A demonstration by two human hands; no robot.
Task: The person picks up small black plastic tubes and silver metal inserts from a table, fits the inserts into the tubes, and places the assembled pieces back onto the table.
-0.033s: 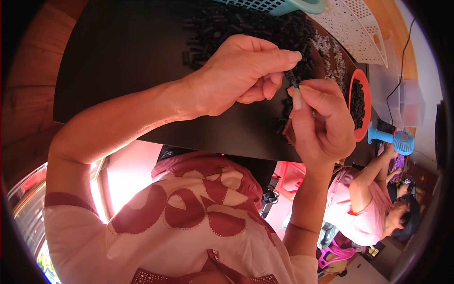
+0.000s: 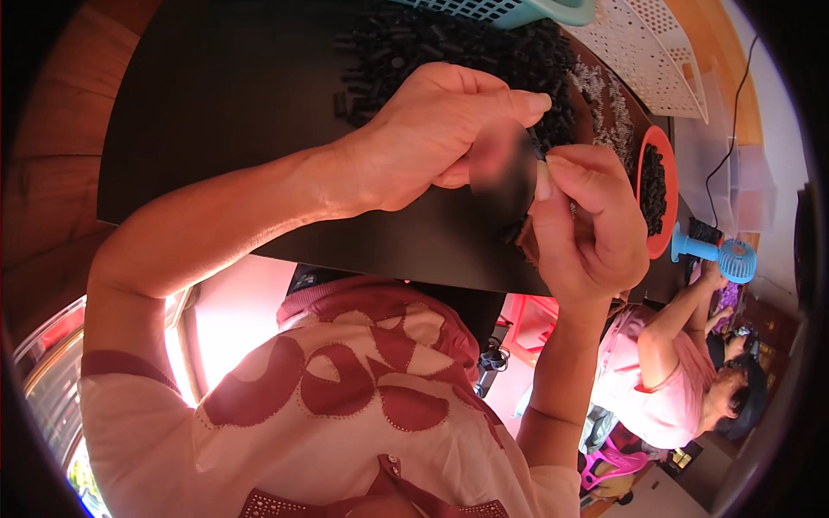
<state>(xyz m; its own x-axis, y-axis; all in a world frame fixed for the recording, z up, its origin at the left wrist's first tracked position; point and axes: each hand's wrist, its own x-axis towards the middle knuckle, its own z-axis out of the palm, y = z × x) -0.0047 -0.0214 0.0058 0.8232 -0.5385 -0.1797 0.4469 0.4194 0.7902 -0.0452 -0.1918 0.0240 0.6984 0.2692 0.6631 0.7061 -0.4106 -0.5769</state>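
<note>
1. Centrally, I see the left hand (image 2: 440, 129) curled, thumb extended; a dark blur covers its other fingertips, so I cannot tell what it grips.
2. The right hand (image 2: 596, 224) pinches a small black piece (image 2: 539, 147) between thumb and forefinger, near the left thumb, above the table (image 2: 216, 104).
3. Beyond them, black tubes (image 2: 432, 43) lie heaped by a teal basket (image 2: 566, 9).
4. Rightward, I see clear bits (image 2: 618, 121) and a red bowl (image 2: 658, 136) of black parts (image 2: 653, 186).

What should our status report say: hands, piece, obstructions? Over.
Right hand pinching black piece. Left hand close by, its grip blurred. Black pile beyond. No obstruction seen; blur hides part.
</note>
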